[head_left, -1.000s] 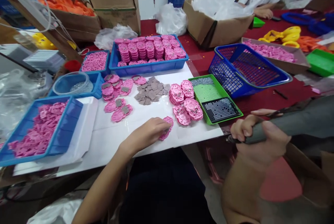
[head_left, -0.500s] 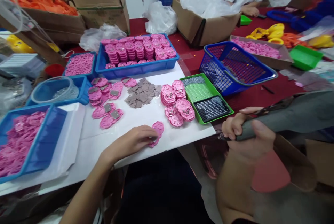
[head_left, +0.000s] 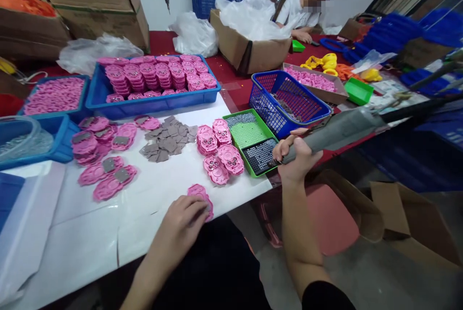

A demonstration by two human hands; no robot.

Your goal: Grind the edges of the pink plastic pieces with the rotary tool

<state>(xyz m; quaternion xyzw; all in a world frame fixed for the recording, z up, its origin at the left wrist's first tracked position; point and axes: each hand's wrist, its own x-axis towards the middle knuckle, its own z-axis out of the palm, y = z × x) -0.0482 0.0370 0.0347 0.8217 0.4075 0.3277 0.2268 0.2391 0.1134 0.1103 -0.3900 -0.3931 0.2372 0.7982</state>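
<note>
My left hand [head_left: 183, 223] has its fingers closed over a pink plastic part [head_left: 197, 190] at the front edge of the white work surface. The fingers hide much of that part. In my right hand [head_left: 298, 163] is a grey electric screwdriver [head_left: 331, 131], gripped near its front end and lying almost level. Its tip is at the near right corner of a black perforated screw plate [head_left: 258, 155]; whether it touches cannot be told. The plate sits in a green tray [head_left: 249, 132] with loose small screws at the far end. Several pink parts with screws [head_left: 217, 169] lie left of the tray.
Grey flat pieces [head_left: 168, 139] form a pile, with pink parts bearing grey plates [head_left: 108, 177] to its left. Behind stand a blue tray [head_left: 155, 102] of stacked pink parts and a blue basket [head_left: 289, 98]. Across the table sits another person [head_left: 298, 11].
My right hand has brought the screwdriver left, to the screw plate's corner. My left hand still holds the pink part near the edge. The view has turned to the right.
</note>
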